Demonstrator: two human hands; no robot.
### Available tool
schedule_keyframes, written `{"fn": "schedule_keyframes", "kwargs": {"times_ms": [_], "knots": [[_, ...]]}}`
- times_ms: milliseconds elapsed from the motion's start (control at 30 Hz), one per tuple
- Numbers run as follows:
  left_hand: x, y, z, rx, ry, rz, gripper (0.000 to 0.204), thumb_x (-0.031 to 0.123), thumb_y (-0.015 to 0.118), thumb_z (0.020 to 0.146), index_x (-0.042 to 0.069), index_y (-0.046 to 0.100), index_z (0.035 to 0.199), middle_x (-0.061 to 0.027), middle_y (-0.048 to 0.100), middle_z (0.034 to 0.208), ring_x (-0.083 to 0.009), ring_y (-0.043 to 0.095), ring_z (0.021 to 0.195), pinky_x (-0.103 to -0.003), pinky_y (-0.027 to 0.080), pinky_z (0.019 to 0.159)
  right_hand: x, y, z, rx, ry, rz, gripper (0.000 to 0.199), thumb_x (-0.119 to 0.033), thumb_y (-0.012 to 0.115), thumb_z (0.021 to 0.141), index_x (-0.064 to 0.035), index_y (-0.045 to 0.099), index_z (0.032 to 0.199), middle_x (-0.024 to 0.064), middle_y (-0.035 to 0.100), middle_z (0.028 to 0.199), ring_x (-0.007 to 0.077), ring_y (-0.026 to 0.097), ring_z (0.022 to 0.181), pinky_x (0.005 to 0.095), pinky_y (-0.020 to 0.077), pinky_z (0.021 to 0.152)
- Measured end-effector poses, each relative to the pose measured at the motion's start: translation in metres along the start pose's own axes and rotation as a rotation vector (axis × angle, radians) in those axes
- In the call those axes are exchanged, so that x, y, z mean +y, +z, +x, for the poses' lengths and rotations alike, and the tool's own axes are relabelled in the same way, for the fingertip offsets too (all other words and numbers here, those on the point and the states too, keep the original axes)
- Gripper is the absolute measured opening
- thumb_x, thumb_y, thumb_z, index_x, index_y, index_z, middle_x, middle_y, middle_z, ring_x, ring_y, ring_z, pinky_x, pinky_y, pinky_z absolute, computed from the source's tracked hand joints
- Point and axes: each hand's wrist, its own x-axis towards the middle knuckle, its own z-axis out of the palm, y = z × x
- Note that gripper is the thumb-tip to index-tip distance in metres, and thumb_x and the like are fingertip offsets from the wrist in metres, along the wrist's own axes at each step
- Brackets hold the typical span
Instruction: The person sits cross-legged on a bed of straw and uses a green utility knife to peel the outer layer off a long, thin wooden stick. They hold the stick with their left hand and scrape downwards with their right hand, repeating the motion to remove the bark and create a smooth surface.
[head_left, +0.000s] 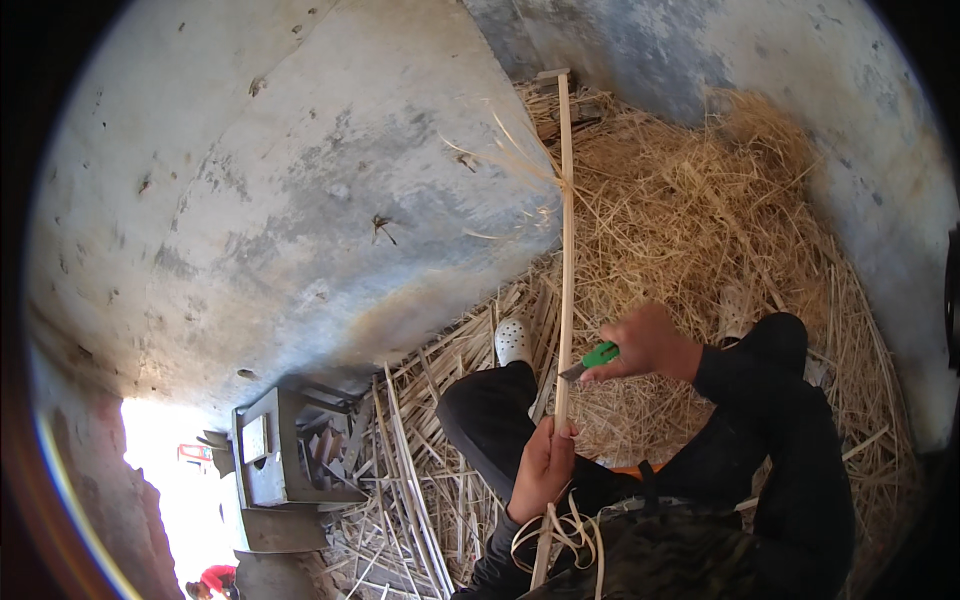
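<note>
A long, pale strip that looks like split bamboo (567, 260) runs from my lap up toward the far corner. Near its lower end my left hand (543, 465) is wrapped round it. My right hand (645, 343) grips a green-handled knife (601, 355), whose blade lies against the strip just above my left hand. Thin curled shavings (575, 535) hang by my left wrist, and finer slivers (525, 165) stick out from the strip's upper part.
A large heap of straw-like shavings (690, 200) fills the far corner between two stained walls (300, 180). Loose strips (410, 480) cover the floor at left, beside a grey cabinet-like box (265, 450). A white clog (513, 341) shows on my foot. A person in red (215, 578) is at lower left outside.
</note>
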Motion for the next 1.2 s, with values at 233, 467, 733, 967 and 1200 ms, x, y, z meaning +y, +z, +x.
{"fn": "schedule_keyframes", "kwargs": {"times_ms": [233, 467, 733, 967, 1200], "knots": [[0.009, 0.005, 0.002, 0.001, 0.108, 0.21, 0.021, 0.021, 0.041, 0.102, 0.003, 0.048, 0.094, -0.0037, 0.044, 0.068, -0.0124, 0.042, 0.06, -0.028, 0.038, 0.057, 0.046, -0.003, 0.026, -0.029, 0.274, -0.077, 0.075, -0.083, 0.051, 0.072, -0.0124, 0.048, 0.048, -0.0006, 0.038, 0.04, 0.0153, 0.041, 0.033, 0.0331, 0.0313, 0.033], [0.012, 0.014, -0.015, -0.069, 0.068, 0.25, 0.021, 0.021, 0.041, 0.102, 0.002, 0.046, 0.094, -0.0063, 0.044, 0.068, -0.0152, 0.043, 0.059, -0.031, 0.039, 0.057, 0.125, -0.003, 0.029, 0.063, 0.407, -0.256, 0.071, -0.074, 0.05, 0.081, -0.0102, 0.049, 0.052, 0.0003, 0.032, 0.041, 0.0167, 0.033, 0.034, 0.035, 0.0254, 0.035], [0.01, 0.015, -0.007, -0.121, 0.095, 0.202, 0.019, 0.02, 0.04, 0.102, 0.003, 0.046, 0.095, -0.0049, 0.044, 0.067, -0.0138, 0.042, 0.057, -0.03, 0.037, 0.055, 0.145, -0.024, 0.054, -0.111, 0.908, 0.42, 0.075, -0.081, 0.034, 0.083, -0.0143, 0.036, 0.049, -0.0041, 0.022, 0.042, 0.0097, 0.021, 0.034, 0.0316, 0.0193, 0.035], [-0.015, 0.004, -0.006, -0.13, -0.072, -0.157, 0.023, 0.027, 0.041, 0.103, 0.006, 0.048, 0.096, 0.0046, 0.039, 0.062, -0.0028, 0.034, 0.052, -0.02, 0.027, 0.048, 0.115, -0.027, 0.063, -0.365, 1.002, 1.273, 0.074, -0.082, 0.026, 0.084, -0.0167, 0.028, 0.049, -0.0059, 0.02, 0.043, 0.007, 0.015, 0.036, 0.0268, 0.0163, 0.036], [0.009, 0.002, 0.005, -0.091, -0.144, -0.555, 0.024, 0.028, 0.037, 0.104, 0.007, 0.045, 0.097, 0.0038, 0.037, 0.053, -0.0058, 0.031, 0.041, -0.02, 0.026, 0.04, 0.012, 0.001, 0.007, -0.266, 0.205, 0.214, 0.076, -0.084, 0.049, 0.072, -0.0115, 0.053, 0.049, 0.0012, 0.038, 0.039, 0.0175, 0.043, 0.035, 0.0346, 0.0321, 0.037]]}}
